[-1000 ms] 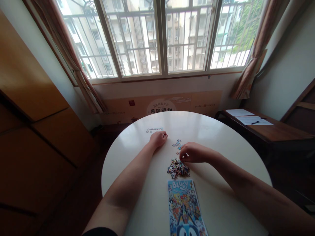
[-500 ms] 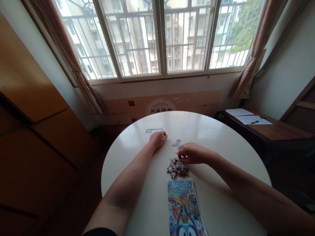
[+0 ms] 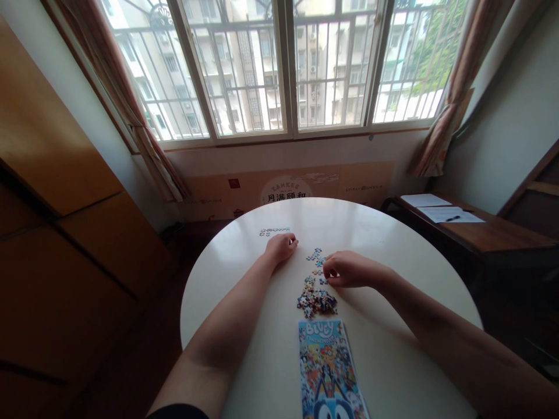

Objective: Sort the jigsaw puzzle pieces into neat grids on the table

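Nearest: dark sleeve (image 3: 179,411) on the left arm, bottom edge; right of it a picture sheet (image 3: 327,366) headed "Bluey", flat on the round white table (image 3: 393,233), lower end cut off by frame. Pile of puzzle pieces (image 3: 317,302) sits just past the sheet's top edge, mixed colours, heaped. Right hand (image 3: 353,269) is over the table just beyond the pile and to its right, fingers curled, tips down by a small bluish piece (image 3: 323,281); can't tell if they pinch it or only touch. Past that, a loose scatter of pieces (image 3: 315,255), mostly blue, near the right knuckles, apart from the pile. Left hand (image 3: 280,247) lies left of the scatter, fingers bent, thumb side toward the scatter; can't tell if anything is between them. Just beyond it, a row of pieces (image 3: 275,230) with a couple more under its left end. Off the table to the right: wooden bench (image 3: 510,231) with papers (image 3: 449,213) and a dark pen (image 3: 453,218) on top. Behind: printed panel (image 3: 209,189) under a barred window (image 3: 288,70), tied curtains (image 3: 449,110) both sides, buildings outside.
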A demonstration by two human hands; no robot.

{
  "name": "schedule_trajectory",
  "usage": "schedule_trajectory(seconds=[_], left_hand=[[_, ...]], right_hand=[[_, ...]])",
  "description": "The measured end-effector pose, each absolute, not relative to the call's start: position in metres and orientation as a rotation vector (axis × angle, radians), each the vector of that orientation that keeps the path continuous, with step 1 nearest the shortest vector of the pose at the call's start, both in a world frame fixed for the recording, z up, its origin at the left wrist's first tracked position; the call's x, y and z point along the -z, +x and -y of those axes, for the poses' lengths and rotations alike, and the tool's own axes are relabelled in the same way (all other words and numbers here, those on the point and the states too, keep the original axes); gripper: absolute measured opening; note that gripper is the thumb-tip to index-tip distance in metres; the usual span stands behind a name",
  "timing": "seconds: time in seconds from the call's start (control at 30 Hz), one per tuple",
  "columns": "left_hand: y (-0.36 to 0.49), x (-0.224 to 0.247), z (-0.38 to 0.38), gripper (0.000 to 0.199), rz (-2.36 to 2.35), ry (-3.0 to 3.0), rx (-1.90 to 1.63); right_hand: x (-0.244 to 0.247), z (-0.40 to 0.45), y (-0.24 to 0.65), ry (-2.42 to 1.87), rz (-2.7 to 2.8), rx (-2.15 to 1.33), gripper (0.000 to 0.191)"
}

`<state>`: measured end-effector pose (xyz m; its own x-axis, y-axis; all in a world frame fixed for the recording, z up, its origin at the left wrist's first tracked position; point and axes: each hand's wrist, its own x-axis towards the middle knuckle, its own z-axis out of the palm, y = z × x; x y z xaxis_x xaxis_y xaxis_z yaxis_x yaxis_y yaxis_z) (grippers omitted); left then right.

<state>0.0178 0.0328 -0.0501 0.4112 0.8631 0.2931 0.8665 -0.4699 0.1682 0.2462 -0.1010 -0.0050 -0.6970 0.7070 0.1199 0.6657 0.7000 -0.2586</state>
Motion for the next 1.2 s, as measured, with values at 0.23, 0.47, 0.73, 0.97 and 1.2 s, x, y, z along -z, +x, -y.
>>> schedule_trajectory(seconds=[0.23, 0.47, 0.73, 0.97, 1.2], left_hand=[[0.017, 0.052, -0.034, 0.026, 1.605, -2.634, 0.531], [0.017, 0.053, -0.035, 0.025, 1.609, -2.636, 0.531], [0.017, 0.052, -0.034, 0.026, 1.608, -2.633, 0.534], [0.017, 0.050, -0.032, 0.027, 1.624, -2.637, 0.525], [0.019, 0.048, -0.031, 0.026, 1.617, -2.632, 0.524]], right_hand=[[0.005, 0.100, 0.247, -1.106, 2.697, -0.351, 0.011], [0.008, 0.097, 0.250, -1.066, 2.681, -0.351, 0.013], [0.003, 0.101, 0.249, -1.090, 2.652, -0.360, 0.011], [0.001, 0.107, 0.241, -1.178, 2.698, -0.234, 0.012], [0.001, 0.107, 0.240, -1.203, 2.699, -0.324, 0.012]])
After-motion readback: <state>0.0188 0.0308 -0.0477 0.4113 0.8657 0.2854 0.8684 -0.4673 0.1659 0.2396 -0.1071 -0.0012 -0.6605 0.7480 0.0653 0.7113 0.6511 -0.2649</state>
